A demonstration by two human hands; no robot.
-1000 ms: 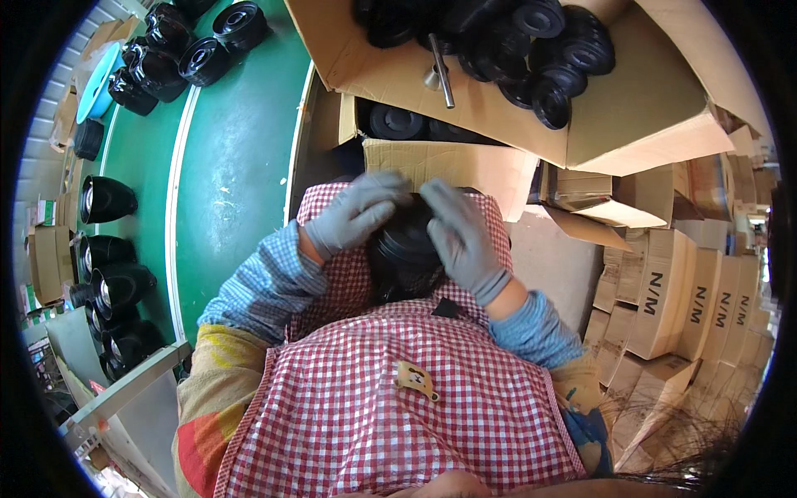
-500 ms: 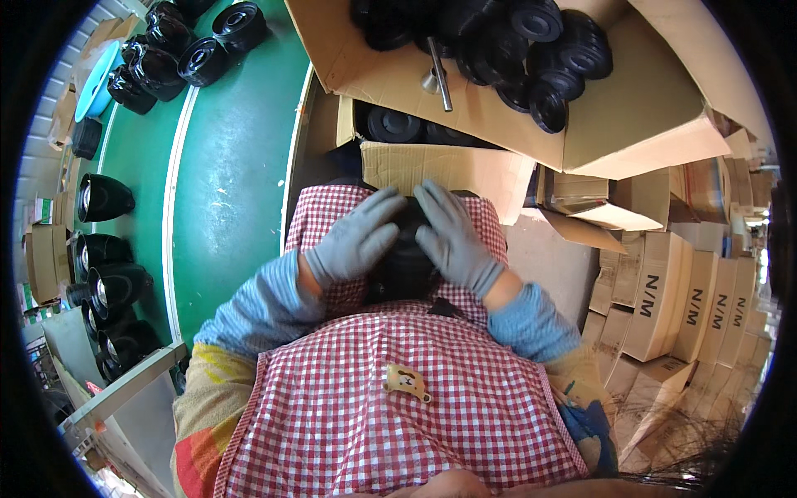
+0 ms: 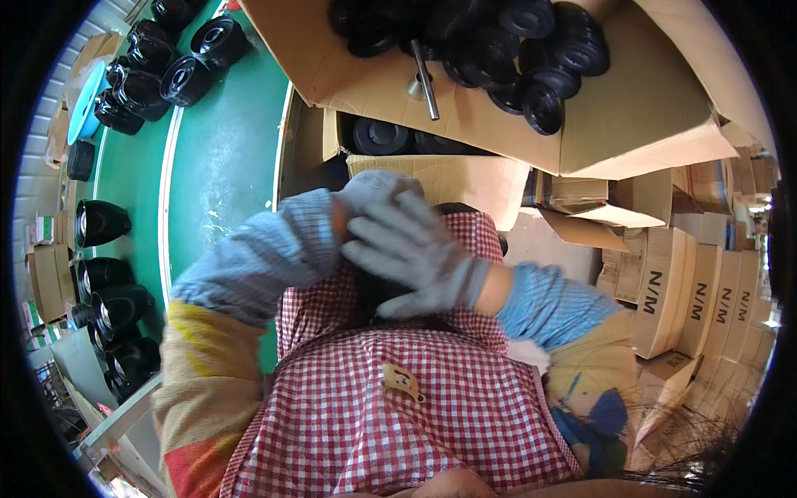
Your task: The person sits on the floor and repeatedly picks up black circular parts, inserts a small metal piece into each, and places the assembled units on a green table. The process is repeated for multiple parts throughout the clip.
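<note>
So both gloved hands are stacked over a dark round part (image 3: 378, 286) that's pretty much buried at the top of the red-and-white checked apron (image 3: 398, 415). The right hand (image 3: 415, 253), in a grey glove, is laid flat across the part with the fingers (image 3: 374, 249) spread wide and pointing left; it isn't curled shut, and whether anything is actually gripped under the palm can't be told, since it's blurred. The left hand (image 3: 374, 192) is tucked just above the right one, its glove only partly seen, and how far it's closed can't be made out either. The dark part is seen only as a black patch below and behind the right hand, resting against the apron. A small tan tag (image 3: 403, 380) is pinned lower down on the apron. Just above the apron, a smaller cardboard box (image 3: 440, 178) is parked with black round pieces (image 3: 380, 137) inside, and above that a big open carton (image 3: 631, 124) is loaded with more black round parts (image 3: 531, 50) plus a metal rod (image 3: 425, 79). To the left of the apron a green conveyor belt (image 3: 220, 166) is lined with black speaker-like housings (image 3: 104, 222). Flat-packed cartons (image 3: 681, 282) are stacked to the right of the apron.
</note>
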